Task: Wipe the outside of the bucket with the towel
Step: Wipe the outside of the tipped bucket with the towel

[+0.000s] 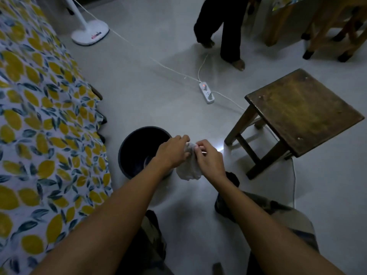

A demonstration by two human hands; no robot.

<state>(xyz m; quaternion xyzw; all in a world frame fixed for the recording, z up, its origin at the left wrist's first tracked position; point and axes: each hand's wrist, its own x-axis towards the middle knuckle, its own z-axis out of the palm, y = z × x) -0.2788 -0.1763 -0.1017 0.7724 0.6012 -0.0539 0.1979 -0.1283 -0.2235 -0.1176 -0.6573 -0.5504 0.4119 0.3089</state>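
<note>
A dark round bucket [135, 143] stands upright on the pale floor, just left of centre. Its right rim is hidden behind my left hand [172, 150]. A white towel [187, 169] hangs bunched between both hands, to the right of the bucket and above the floor. My left hand grips the towel's upper left part. My right hand [208, 158] pinches its top edge from the right. The towel does not clearly touch the bucket's wall.
A dark wooden stool [303, 110] stands to the right. A white power strip [206, 92] with cables lies beyond the bucket. A lemon-print cloth [39, 116] covers furniture on the left. Another person's legs [228, 30] stand farther back, near a white fan base [90, 33].
</note>
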